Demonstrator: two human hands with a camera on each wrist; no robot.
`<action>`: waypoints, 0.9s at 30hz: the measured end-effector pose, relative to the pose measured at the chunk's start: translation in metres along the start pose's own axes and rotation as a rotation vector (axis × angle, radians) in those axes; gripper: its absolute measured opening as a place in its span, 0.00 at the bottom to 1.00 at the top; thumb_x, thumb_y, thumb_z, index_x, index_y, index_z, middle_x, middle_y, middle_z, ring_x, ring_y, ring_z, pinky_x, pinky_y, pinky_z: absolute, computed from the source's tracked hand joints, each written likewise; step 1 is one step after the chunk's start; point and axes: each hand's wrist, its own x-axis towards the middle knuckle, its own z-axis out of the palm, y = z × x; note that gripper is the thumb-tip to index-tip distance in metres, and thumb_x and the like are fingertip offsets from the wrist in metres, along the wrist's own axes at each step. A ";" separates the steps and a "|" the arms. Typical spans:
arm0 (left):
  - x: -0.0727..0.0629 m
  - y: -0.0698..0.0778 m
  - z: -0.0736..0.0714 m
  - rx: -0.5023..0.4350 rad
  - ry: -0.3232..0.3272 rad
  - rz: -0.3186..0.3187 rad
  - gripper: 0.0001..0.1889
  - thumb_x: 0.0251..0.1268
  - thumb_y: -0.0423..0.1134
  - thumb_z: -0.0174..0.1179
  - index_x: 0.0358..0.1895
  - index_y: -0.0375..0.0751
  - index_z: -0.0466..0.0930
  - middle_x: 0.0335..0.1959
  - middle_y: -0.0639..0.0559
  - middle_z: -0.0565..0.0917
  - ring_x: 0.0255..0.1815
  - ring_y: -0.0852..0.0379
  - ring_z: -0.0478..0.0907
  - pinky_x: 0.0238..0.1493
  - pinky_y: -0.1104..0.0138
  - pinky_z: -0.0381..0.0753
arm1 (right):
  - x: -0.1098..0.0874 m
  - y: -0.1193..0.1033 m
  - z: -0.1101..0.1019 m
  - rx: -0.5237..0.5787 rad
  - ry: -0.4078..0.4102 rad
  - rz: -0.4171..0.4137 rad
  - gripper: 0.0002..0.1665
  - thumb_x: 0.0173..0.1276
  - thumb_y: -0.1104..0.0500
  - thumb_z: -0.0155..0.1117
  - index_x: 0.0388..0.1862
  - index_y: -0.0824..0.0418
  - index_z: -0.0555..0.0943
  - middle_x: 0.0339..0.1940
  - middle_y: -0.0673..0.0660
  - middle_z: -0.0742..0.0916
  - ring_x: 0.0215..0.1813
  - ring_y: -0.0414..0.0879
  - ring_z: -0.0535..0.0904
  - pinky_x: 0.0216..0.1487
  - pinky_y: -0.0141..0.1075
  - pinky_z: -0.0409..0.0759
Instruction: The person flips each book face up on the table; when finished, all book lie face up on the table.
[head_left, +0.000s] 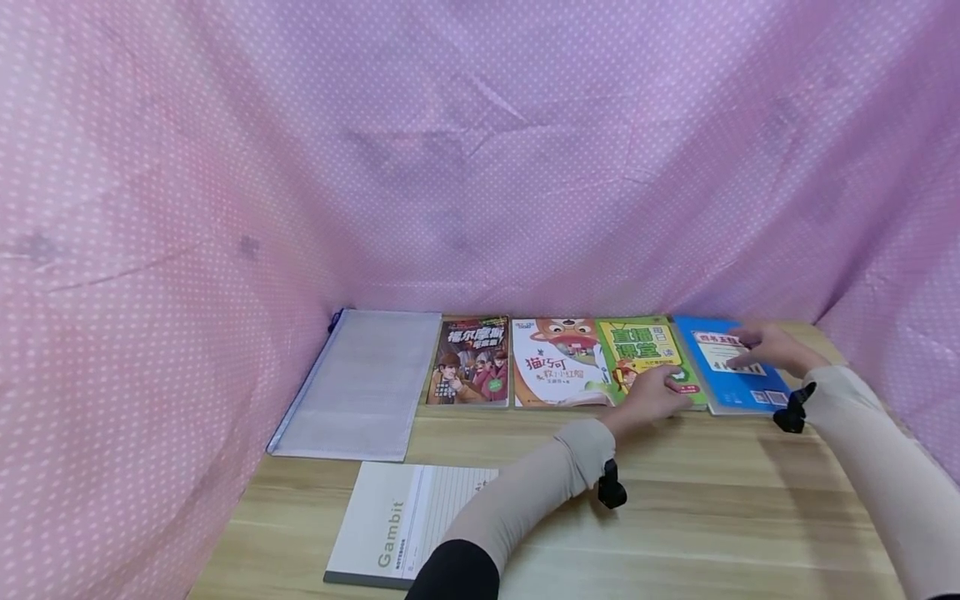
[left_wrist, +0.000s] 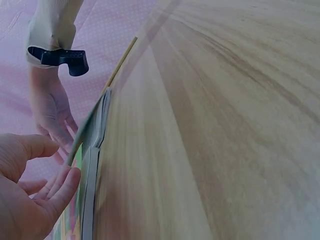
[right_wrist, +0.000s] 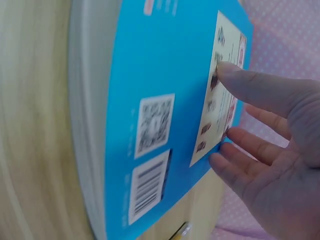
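Four books lie in a row along the back of the table. At its right end is a blue book with a pale label, a QR code and a barcode. My right hand is at this book's right side; in the right wrist view the thumb extends over the cover and the loosely bent fingers are by the edge. My left hand is over the lower part of the green book, its fingers relaxed and parted from the thumb.
Left of the green book are a white picture book and a dark comic-style book. A translucent zip folder lies farther left. A Gambit notebook sits nearer, partly under the left forearm. Pink dotted cloth surrounds the wooden table.
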 end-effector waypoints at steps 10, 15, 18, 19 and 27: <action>0.002 -0.002 0.013 0.021 0.017 0.034 0.28 0.62 0.37 0.73 0.66 0.40 0.78 0.44 0.55 0.86 0.38 0.73 0.76 0.39 0.80 0.79 | -0.002 0.017 0.002 0.046 -0.006 0.066 0.51 0.65 0.55 0.73 0.74 0.82 0.57 0.71 0.87 0.61 0.70 0.83 0.57 0.67 0.74 0.59; 0.005 -0.004 0.021 0.033 0.015 0.036 0.28 0.62 0.36 0.72 0.66 0.39 0.77 0.43 0.55 0.86 0.37 0.73 0.76 0.39 0.81 0.79 | -0.005 0.019 0.002 0.044 -0.011 0.109 0.53 0.64 0.54 0.74 0.74 0.81 0.56 0.71 0.89 0.57 0.70 0.84 0.54 0.67 0.75 0.58; 0.007 -0.006 0.026 0.028 0.010 0.033 0.28 0.62 0.36 0.72 0.66 0.40 0.78 0.42 0.56 0.86 0.37 0.73 0.76 0.39 0.81 0.79 | -0.006 0.021 0.003 0.034 -0.015 0.116 0.55 0.65 0.52 0.74 0.75 0.80 0.54 0.72 0.88 0.55 0.70 0.84 0.54 0.67 0.75 0.57; 0.008 -0.007 0.028 0.024 0.009 0.030 0.28 0.62 0.35 0.72 0.66 0.40 0.78 0.42 0.56 0.86 0.37 0.73 0.77 0.39 0.81 0.79 | -0.006 0.021 0.003 0.031 -0.015 0.115 0.55 0.65 0.52 0.74 0.76 0.80 0.54 0.72 0.89 0.55 0.70 0.84 0.54 0.67 0.75 0.58; 0.017 -0.014 0.037 0.035 0.021 0.005 0.29 0.59 0.36 0.74 0.65 0.40 0.78 0.39 0.59 0.85 0.35 0.73 0.76 0.39 0.81 0.79 | -0.007 0.024 0.004 0.033 -0.024 0.148 0.58 0.67 0.48 0.71 0.78 0.77 0.50 0.72 0.89 0.55 0.70 0.84 0.55 0.68 0.74 0.58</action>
